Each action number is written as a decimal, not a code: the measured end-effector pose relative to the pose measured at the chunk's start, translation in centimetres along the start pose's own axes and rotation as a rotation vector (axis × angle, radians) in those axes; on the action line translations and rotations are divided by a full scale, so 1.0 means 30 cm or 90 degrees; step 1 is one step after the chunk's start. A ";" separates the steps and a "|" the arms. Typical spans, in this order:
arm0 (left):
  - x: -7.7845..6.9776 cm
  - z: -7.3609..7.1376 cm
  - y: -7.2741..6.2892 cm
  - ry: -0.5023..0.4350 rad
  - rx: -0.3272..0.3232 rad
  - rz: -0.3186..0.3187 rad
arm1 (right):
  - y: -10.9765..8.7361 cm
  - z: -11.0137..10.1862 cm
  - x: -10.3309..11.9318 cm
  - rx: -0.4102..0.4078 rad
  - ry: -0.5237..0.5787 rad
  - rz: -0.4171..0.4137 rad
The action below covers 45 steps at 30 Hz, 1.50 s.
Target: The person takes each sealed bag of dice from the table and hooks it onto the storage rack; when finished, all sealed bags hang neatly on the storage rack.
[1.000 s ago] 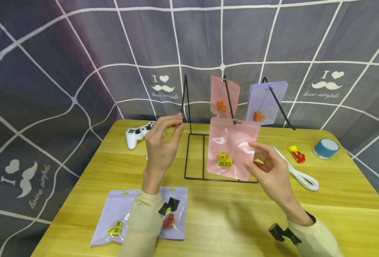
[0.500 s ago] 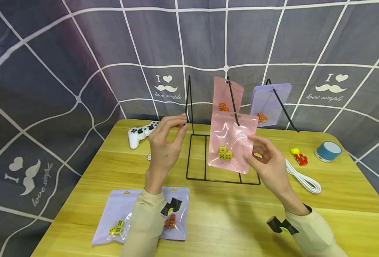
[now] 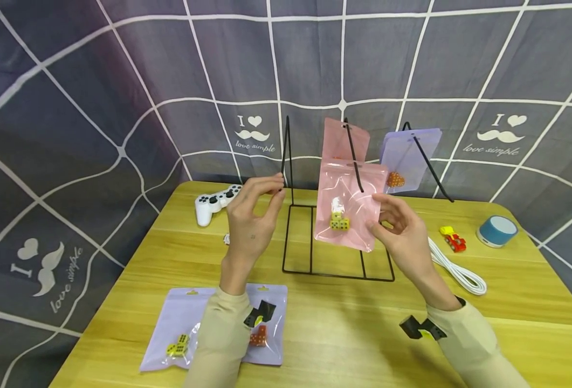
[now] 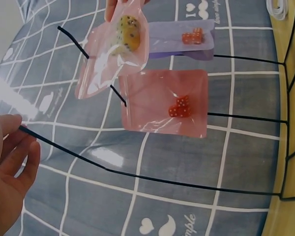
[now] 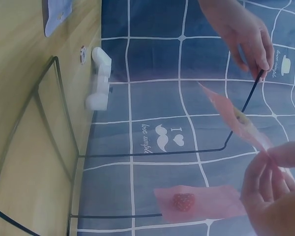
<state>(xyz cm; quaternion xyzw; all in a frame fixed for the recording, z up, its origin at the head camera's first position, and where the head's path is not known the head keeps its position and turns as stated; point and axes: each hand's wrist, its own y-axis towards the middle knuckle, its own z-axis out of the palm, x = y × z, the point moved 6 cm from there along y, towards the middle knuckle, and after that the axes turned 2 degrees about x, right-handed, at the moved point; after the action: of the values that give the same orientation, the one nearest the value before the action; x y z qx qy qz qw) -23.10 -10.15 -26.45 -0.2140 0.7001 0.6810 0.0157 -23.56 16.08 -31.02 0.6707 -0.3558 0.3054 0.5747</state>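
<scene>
In the head view, my right hand (image 3: 404, 226) pinches the right edge of a pink zip pouch (image 3: 329, 183) with yellow dice inside. The tip of the rack's middle arm (image 3: 358, 175) sticks out in front of this pouch, through its hang hole. My left hand (image 3: 253, 218) pinches the front end of the rack's left arm (image 4: 64, 148) between thumb and fingers. Behind, a pink pouch with orange-red dice (image 3: 336, 137) hangs on the middle arm. Purple pouches (image 3: 414, 156) with orange dice hang on the right arm.
Two purple pouches (image 3: 181, 307) lie at the front left, partly under my left sleeve. Behind my left hand is a white game controller (image 3: 210, 207). On the right are a coiled white cable (image 3: 460, 275), a red-and-yellow toy car (image 3: 454, 241) and a blue cylinder (image 3: 496, 231).
My right hand has slid the pink pouch with yellow dice back along the middle arm, so more of the tip shows in front. The left hand keeps its pinch on the left arm.
</scene>
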 end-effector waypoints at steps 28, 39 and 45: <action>-0.001 -0.011 -0.006 0.007 0.002 -0.004 | 0.139 0.029 -0.068 -0.025 -0.036 0.050; -0.003 0.002 -0.003 0.005 0.005 -0.004 | 0.182 0.013 -0.080 -0.052 -0.032 0.072; -0.002 0.002 -0.002 0.004 0.002 -0.002 | 0.210 0.017 -0.084 -0.052 -0.024 0.083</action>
<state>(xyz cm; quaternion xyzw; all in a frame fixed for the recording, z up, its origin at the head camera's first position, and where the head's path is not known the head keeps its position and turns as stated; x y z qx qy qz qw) -23.03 -10.07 -26.50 -0.2173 0.7010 0.6791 0.0151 -30.20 15.37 -29.69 0.6277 -0.4215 0.3147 0.5738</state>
